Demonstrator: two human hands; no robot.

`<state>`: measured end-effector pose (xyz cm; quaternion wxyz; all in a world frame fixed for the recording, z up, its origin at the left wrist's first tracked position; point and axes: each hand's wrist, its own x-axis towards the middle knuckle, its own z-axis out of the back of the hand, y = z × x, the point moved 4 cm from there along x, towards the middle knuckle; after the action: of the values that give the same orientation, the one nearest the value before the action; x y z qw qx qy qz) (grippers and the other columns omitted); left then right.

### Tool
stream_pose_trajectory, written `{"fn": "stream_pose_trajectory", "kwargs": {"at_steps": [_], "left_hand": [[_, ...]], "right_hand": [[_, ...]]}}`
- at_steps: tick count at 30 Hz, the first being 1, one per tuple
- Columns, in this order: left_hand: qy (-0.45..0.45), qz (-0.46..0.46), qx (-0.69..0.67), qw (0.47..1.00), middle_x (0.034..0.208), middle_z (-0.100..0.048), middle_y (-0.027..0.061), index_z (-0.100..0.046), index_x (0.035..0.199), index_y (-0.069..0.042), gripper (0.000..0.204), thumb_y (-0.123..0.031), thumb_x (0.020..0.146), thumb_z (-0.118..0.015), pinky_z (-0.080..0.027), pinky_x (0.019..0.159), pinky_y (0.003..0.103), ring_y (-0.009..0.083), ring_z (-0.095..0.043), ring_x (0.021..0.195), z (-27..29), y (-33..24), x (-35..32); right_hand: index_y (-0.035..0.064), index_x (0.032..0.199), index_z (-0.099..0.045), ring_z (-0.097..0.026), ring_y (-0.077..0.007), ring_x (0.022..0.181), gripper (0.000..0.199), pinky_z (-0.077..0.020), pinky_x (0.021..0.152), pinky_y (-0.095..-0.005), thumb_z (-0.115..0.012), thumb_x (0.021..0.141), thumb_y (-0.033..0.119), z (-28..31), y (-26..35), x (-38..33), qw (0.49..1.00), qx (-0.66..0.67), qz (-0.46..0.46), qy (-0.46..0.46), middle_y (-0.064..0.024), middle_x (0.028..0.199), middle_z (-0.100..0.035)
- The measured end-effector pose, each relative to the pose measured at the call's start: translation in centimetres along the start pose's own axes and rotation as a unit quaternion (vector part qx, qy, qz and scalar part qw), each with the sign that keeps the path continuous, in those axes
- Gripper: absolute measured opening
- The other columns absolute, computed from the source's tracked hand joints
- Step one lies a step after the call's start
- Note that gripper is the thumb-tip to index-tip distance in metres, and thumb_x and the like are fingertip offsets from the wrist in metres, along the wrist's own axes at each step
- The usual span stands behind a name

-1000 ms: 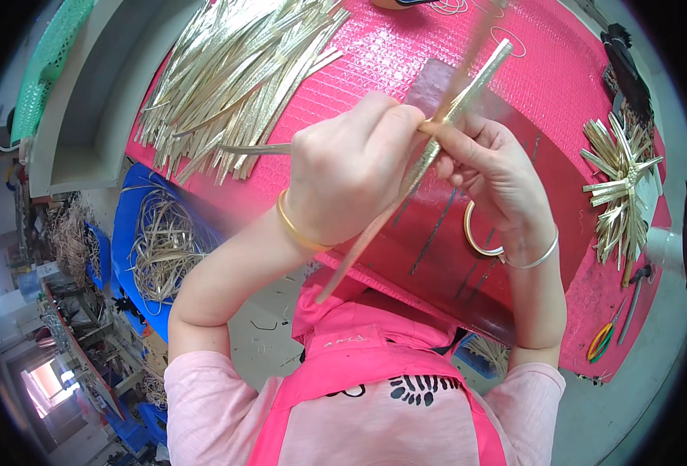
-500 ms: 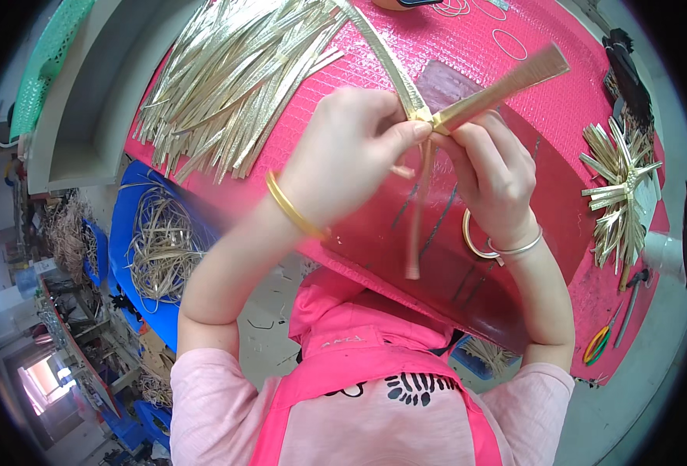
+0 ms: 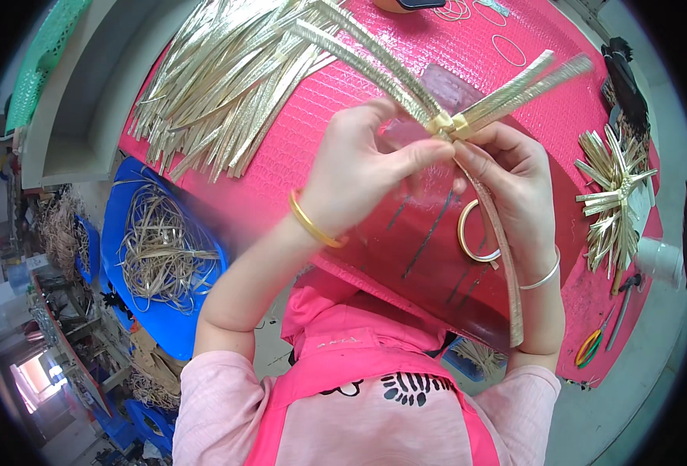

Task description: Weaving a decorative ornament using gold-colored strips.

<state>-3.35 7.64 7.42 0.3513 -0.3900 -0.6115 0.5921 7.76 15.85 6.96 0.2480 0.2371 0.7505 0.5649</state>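
A small knot of interlaced gold strips (image 3: pixel 441 126) is held up over the red sheet (image 3: pixel 382 256). Two strip ends fan out to the upper left and two to the upper right. One long tail strip (image 3: pixel 502 256) hangs down past my right wrist. My left hand (image 3: pixel 363 159) pinches the knot's lower left side between thumb and fingers. From the other side my right hand (image 3: pixel 518 179) grips it, thumb and index close to the left thumb. The thumbs and fingers partly cover the knot's underside. A gold ring (image 3: pixel 463 231) shows beside my right wrist.
A pile of loose gold strips (image 3: pixel 227 101) covers the table's far left. Star-shaped strip pieces (image 3: pixel 615 194), a white spool (image 3: pixel 660 262), scissors (image 3: pixel 588 351) and a thin tool (image 3: pixel 621 314) lie at right. Left of the table stands a blue tub (image 3: pixel 174 334) of tangled strips.
Both hands have moved slightly right and down with the knot. The strip ends have spread into separate pairs, and the hanging tail has swung right toward my right forearm.
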Motion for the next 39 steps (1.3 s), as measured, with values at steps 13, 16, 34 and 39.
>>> {"fn": "stream_pose_trajectory", "kwargs": {"at_steps": [13, 16, 34, 39], "left_hand": [[0.114, -0.071, 0.232, 0.963, 0.061, -0.059, 0.0093, -0.059, 0.084, 0.004, 0.017, -0.007, 0.071, -0.057, -0.044, 0.048, 0.023, 0.0117, -0.055, 0.051, 0.4, -0.8, 0.7], [0.125, -0.067, 0.168, 0.976, 0.065, -0.059, 0.0077, -0.059, 0.085, 0.005, 0.018, -0.007, 0.072, -0.058, -0.041, 0.047, 0.019, 0.008, -0.053, 0.054, -0.1, -0.8, 0.5], [-0.023, -0.357, 0.473, 0.805, 0.055, -0.052, 0.0095, -0.059, 0.076, -0.001, 0.011, -0.002, 0.065, -0.061, -0.037, 0.04, 0.023, 0.0173, -0.051, 0.045, -1.0, -0.6, -1.7], [-0.041, -0.139, 0.259, 0.955, 0.061, -0.057, 0.0097, -0.059, 0.078, 0.0, 0.012, -0.008, 0.069, -0.058, -0.042, 0.047, 0.025, 0.0165, -0.056, 0.052, 0.2, -0.7, -0.9]], "right_hand": [[-0.006, 0.083, -0.057, -0.053, -0.0073, 0.068, 0.018, -0.0416, 0.059, -0.0178, -0.057, 0.076, 0.011, 0.6, 0.3, -0.1, 0.977, -0.191, 0.095, -0.003, -0.009, 0.077, -0.059], [-0.0055, 0.083, -0.057, -0.053, -0.0072, 0.067, 0.019, -0.042, 0.058, -0.0182, -0.056, 0.077, 0.012, 1.3, -0.8, 0.0, 0.998, -0.041, 0.05, -0.026, -0.0082, 0.077, -0.059], [-0.0048, 0.082, -0.058, -0.056, -0.0101, 0.063, 0.018, -0.045, 0.058, -0.021, -0.062, 0.071, 0.009, 0.6, -0.6, 0.6, 0.988, -0.081, -0.099, 0.091, -0.0073, 0.069, -0.059], [-0.0032, 0.088, -0.056, -0.055, -0.0108, 0.072, 0.02, -0.0459, 0.063, -0.0211, -0.062, 0.069, 0.003, 0.3, -2.4, 0.2, 0.997, -0.001, -0.076, 0.019, -0.0067, 0.079, -0.058]]}}
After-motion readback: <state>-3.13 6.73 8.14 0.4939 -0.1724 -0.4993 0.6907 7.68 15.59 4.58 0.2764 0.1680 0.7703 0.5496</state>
